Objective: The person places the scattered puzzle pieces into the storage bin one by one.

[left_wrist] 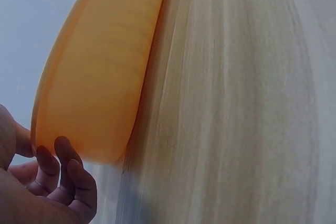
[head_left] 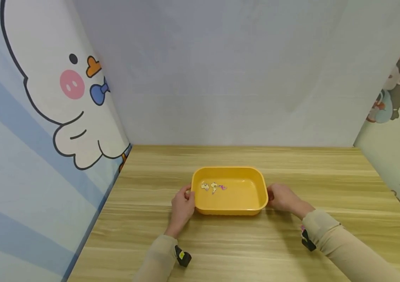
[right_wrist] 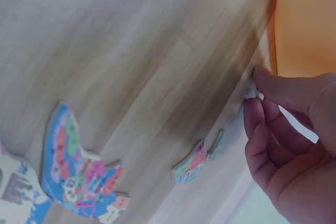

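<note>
A yellow plastic tray point(head_left: 228, 212) sits on the wooden table, with three small cut-out pieces point(head_left: 214, 186) in its left part, two cream and one pink. My left hand point(head_left: 183, 205) holds the tray's left side, its thumb and fingers at the rim; in the left wrist view the fingers point(left_wrist: 68, 169) bend against the tray's end. Beside the tray's right end, my right hand point(head_left: 283, 197) pinches a small pale piece point(right_wrist: 258, 96) between thumb and fingertips. Most of that piece is hidden by the fingers.
In the right wrist view, colourful flat puzzle-like pieces point(right_wrist: 79, 171) lie at lower left, and smaller ones point(right_wrist: 190, 165) lie nearer the right hand. The wooden table point(head_left: 150, 172) ends at a pale back wall point(head_left: 221, 78). Cartoon-printed walls flank both sides.
</note>
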`<move>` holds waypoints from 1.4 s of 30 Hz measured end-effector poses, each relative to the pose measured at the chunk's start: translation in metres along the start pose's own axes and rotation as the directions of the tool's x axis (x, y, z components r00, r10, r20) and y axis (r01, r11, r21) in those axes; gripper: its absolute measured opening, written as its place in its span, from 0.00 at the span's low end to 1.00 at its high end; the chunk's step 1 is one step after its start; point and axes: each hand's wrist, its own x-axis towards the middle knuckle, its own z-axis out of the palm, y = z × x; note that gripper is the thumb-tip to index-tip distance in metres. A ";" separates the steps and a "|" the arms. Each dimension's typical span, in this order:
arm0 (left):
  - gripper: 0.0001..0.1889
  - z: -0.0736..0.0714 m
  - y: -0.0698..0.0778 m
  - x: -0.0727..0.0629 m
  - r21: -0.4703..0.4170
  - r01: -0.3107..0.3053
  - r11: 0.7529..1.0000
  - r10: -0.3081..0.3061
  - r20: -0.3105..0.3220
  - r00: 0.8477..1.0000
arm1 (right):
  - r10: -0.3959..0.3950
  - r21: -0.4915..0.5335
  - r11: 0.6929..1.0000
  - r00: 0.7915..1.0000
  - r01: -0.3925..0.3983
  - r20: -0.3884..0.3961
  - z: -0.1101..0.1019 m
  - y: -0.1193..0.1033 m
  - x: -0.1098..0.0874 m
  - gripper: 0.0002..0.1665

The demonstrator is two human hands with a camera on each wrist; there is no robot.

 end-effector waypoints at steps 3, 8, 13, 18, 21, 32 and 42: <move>0.14 0.001 0.000 0.000 -0.002 -0.005 1.000 0.005 -0.002 1.000 | -0.033 -0.016 0.999 0.999 0.033 -0.022 -0.001 0.002 0.000 0.04; 0.13 0.001 0.000 0.000 0.008 -0.005 1.000 0.005 -0.001 1.000 | -0.055 0.037 0.998 0.998 0.056 -0.014 -0.005 0.003 -0.002 0.04; 0.14 0.000 0.000 -0.002 0.004 0.018 1.000 -0.018 0.007 1.000 | -0.033 0.089 0.995 0.999 0.032 0.009 -0.013 0.006 -0.006 0.05; 0.14 -0.001 -0.001 -0.001 0.008 0.003 1.000 -0.003 0.001 1.000 | 0.021 0.131 0.991 1.000 -0.023 0.020 -0.020 0.008 -0.006 0.07; 0.14 -0.001 0.000 0.000 0.013 -0.003 1.000 0.003 0.002 1.000 | 0.047 0.142 0.989 0.998 -0.051 0.032 -0.023 0.008 -0.006 0.07; 0.14 -0.001 0.001 0.000 0.003 0.007 1.000 -0.007 0.009 1.000 | 0.027 0.164 0.986 1.000 -0.024 -0.012 -0.035 0.005 0.000 0.11; 0.14 0.000 0.000 0.000 0.001 -0.007 1.000 0.007 0.000 1.000 | 0.057 0.131 0.990 0.993 -0.044 -0.098 -0.056 -0.006 0.008 0.06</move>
